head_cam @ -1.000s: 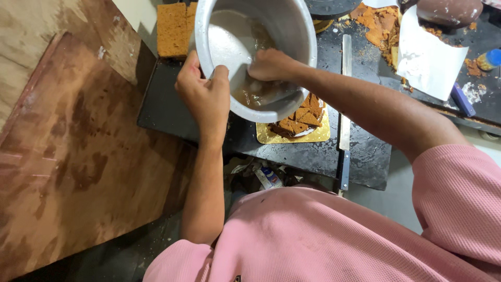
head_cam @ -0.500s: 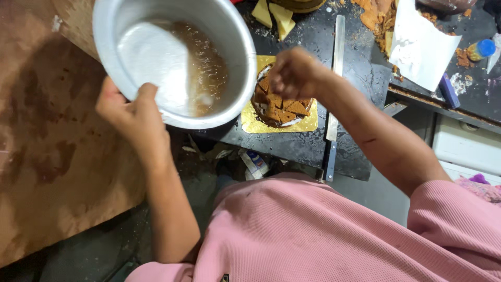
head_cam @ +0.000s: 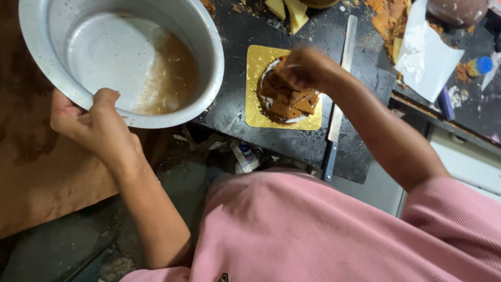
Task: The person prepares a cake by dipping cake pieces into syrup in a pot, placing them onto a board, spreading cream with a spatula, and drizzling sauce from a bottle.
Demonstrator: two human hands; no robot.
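Left hand (head_cam: 91, 122) pinches the rim of the metal bowl (head_cam: 122, 55), thumb inside, held tilted clear of the counter with brown syrup pooled low. Looks light but sloshy, so keep the rim grip. Right hand (head_cam: 308, 68) is blurred, fingers bunched on the crumbly cake pieces (head_cam: 287, 99) sitting on the gold board (head_cam: 255, 62), soft stuff, press gently.

Round metal bowl (head_cam: 122, 55), tilted, rim pinched at its near edge, with a pool of thin brown liquid gathered on the lower right of its pale inside. Heap of brown cake pieces (head_cam: 288, 99), stacked on a square gold board (head_cam: 257, 112) atop the dark counter, just right of the bowl.
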